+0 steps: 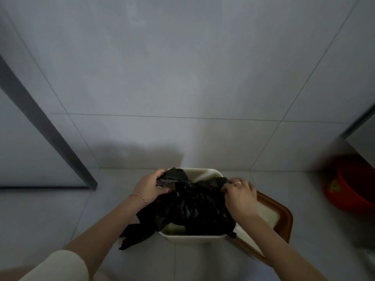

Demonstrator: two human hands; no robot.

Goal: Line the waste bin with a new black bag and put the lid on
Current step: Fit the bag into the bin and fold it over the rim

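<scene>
Here the left hand [149, 186] and right hand [239, 196], set apart, each pinch the black bag [190, 207] over the cream bin [192, 238]. Best to stretch its mouth over every corner. The lid [282, 216] waits just right.

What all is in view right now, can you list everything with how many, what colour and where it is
waste bin: one, cream, on the floor at bottom centre, against the wall
black bag: one, black, bunched over the bin's mouth, one end trailing over the left edge
lid: one, brown rim with a cream panel, to the right of the bin
basin: one, red-orange, far right on the floor
wall tiles: several, grey, behind the bin
left hand: one, gripping the bag at the bin's far left corner, bracelet on the wrist
right hand: one, gripping the bag at the bin's right edge, ring on a finger
</scene>
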